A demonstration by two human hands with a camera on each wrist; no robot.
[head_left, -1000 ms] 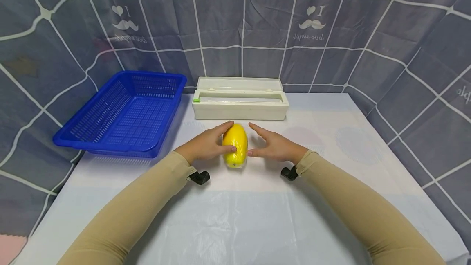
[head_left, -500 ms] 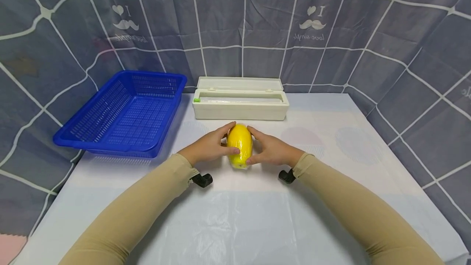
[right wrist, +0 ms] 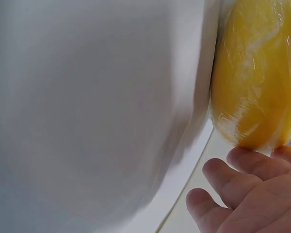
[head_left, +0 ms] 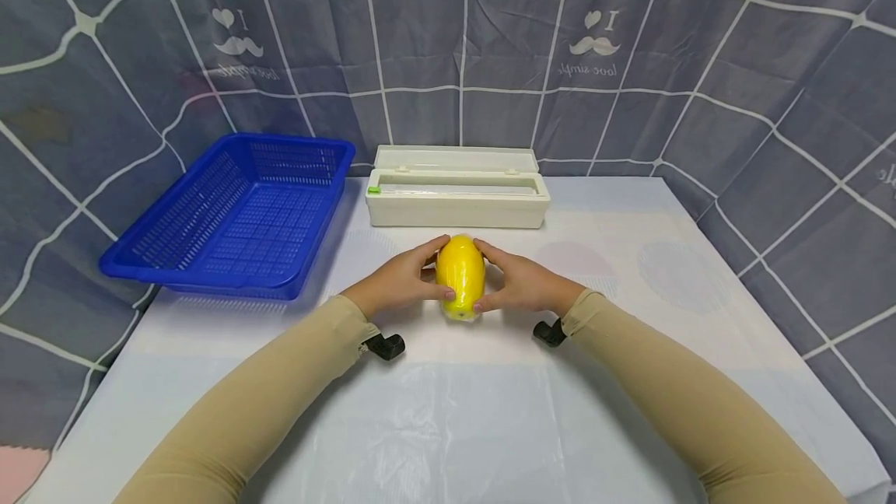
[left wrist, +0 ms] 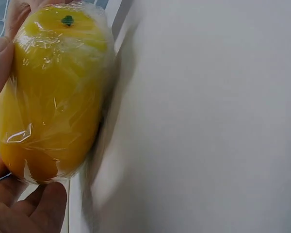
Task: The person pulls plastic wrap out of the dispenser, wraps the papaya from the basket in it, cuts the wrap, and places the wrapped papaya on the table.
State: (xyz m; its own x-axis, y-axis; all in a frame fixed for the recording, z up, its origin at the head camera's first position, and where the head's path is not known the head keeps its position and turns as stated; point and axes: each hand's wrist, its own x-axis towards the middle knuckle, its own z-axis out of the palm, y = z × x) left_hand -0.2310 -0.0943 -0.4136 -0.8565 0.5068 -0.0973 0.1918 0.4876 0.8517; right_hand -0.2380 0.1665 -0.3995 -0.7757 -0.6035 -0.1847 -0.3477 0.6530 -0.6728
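A yellow oval fruit, wrapped in clear plastic film, lies on the table between both hands. My left hand holds it from the left, thumb near the close end and fingers at the far end. From the right, my right hand holds it the same way. In the left wrist view a small green mark shows on one end of the fruit, and the film looks wrinkled and glossy. The right wrist view has the fingertips touching the far end of the wrapped fruit.
Behind the fruit stands a long white film dispenser box, its lid raised and a green piece at its left end. A blue plastic basket sits at the back left. A grey checked curtain surrounds the white-covered table.
The fruit has shifted slightly to the right, with the left hand following. My right hand, apart from the fruit or barely touching it a second ago, now holds its right side.
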